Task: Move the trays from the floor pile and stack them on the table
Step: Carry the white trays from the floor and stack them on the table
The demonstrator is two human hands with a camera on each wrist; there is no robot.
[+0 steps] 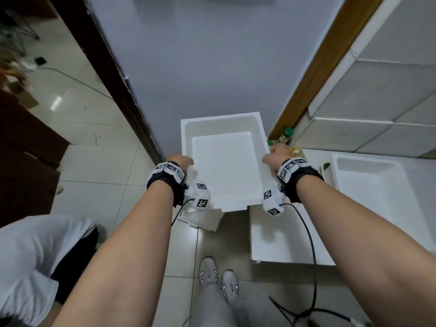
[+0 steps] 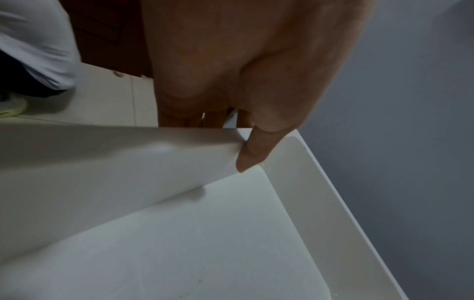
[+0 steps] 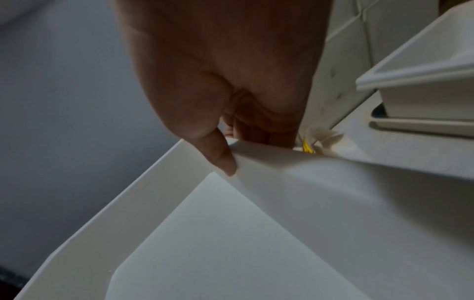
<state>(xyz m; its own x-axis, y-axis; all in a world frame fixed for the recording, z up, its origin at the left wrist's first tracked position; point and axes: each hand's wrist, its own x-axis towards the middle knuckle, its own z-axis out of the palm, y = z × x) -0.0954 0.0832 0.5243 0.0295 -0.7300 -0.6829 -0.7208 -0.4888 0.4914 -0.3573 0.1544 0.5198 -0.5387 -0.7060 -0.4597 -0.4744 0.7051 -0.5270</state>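
Note:
A white foam tray [image 1: 224, 161] hangs in the air in front of me, open side up, held by both hands. My left hand [image 1: 180, 160] grips its left wall, thumb inside [image 2: 250, 154] and fingers outside. My right hand [image 1: 274, 154] grips the right wall [image 3: 333, 182] the same way, thumb [image 3: 221, 160] over the rim. More white foam pieces [image 1: 203, 218] lie on the floor beneath the tray. Another white tray [image 1: 377, 182] sits on the white table [image 1: 290, 241] at the right.
A grey-white door [image 1: 200, 67] stands straight ahead between a dark frame [image 1: 111, 74] and a wooden frame [image 1: 313, 67]. A green-capped bottle [image 1: 286, 134] stands by the tiled wall [image 1: 377, 102]. My shoes [image 1: 219, 277] and a black cable [image 1: 311, 256] are below. A person in white crouches at left [image 1: 35, 253].

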